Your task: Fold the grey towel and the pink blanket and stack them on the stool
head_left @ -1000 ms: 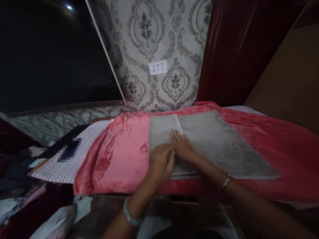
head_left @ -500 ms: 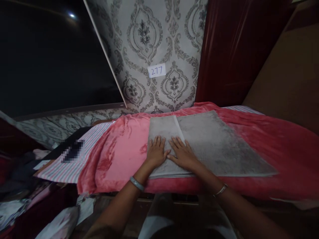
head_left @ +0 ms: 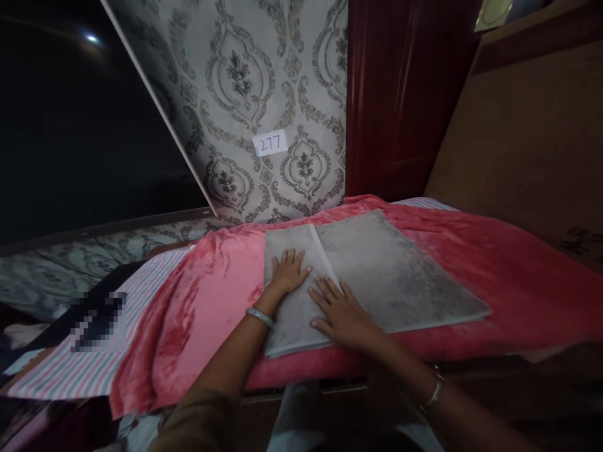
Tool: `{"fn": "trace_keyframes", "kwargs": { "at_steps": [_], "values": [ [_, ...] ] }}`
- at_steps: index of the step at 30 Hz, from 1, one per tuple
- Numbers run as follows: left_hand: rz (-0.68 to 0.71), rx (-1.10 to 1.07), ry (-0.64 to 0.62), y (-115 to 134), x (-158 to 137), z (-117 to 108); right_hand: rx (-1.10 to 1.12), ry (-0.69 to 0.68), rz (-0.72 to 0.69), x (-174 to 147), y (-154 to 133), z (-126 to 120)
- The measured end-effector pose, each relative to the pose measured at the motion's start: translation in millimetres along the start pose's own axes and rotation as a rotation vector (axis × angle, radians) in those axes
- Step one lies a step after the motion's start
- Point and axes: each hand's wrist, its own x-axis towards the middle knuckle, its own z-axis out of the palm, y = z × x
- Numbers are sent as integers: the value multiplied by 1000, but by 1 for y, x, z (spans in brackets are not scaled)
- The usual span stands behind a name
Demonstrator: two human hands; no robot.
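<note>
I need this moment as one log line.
left hand: palm down on gray plush cloth | right hand: palm down on same cloth | gray plush cloth: folded, on red blanket

grey cloth point(head_left: 377, 273) | folded, layered | pale strip point(head_left: 324, 252) across | flat on pink blanket point(head_left: 223, 289)

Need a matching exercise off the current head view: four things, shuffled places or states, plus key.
Things:
1. Grey cloth
2. Red blanket
3. Number card
4. Left hand

Places or states:
A. On the patterned wall
B. Palm down on the grey cloth
C. Spread underneath the grey cloth
D. Lying on top of the red blanket

Pairs: 1-D, 2-C, 3-A, 4-B
</note>
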Motion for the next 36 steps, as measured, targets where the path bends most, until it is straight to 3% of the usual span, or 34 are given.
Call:
{"fn": "trace_keyframes", "kwargs": {
  "at_steps": [4, 8, 11, 13, 17, 21, 28, 36],
  "values": [
    [20, 10, 80, 3, 5, 17, 18, -24, 20, -19, -6, -8],
    [54, -1, 92, 1, -1, 18, 52, 16, 25, -4, -9, -35],
    [84, 12, 43, -2, 0, 11, 53, 115, 26, 12, -9, -38],
    [122, 9, -24, -5, 6, 7, 49, 84, 7, 15, -10, -28],
    [168, -12, -137, -7, 36, 1, 70, 6, 24, 5, -12, -6],
    [129, -29, -177, -1, 80, 1, 106, -72, 90, 1, -17, -12],
    [94, -78, -55, -1, 137, 7, 206, -37, 35, -1, -9, -8],
    [16, -189, 190, -9, 192, 18, 255, 2, 7, -3, -5, 3]
  ]
}}
